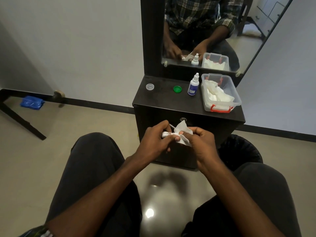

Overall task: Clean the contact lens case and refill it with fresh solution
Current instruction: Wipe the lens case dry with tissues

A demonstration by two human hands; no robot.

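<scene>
My left hand [154, 140] grips a small white contact lens case [168, 134], mostly hidden by my fingers. My right hand [201, 140] presses a white tissue [183, 130] against the case. Both hands are held together in front of the dark cabinet [162, 103], below its top. On the cabinet top lie a clear lid [150, 86] and a green lid [177, 89], apart from each other. A white solution bottle [193, 85] with a blue label stands upright to the right of the green lid, its cap on.
A clear plastic box [229, 93] with red clips holds crumpled white tissues at the cabinet's right end. A mirror [239, 17] rises behind it. A black bin [239, 149] stands on the floor to the right. A dark table leg [18, 117] and blue bag [31, 102] are at left.
</scene>
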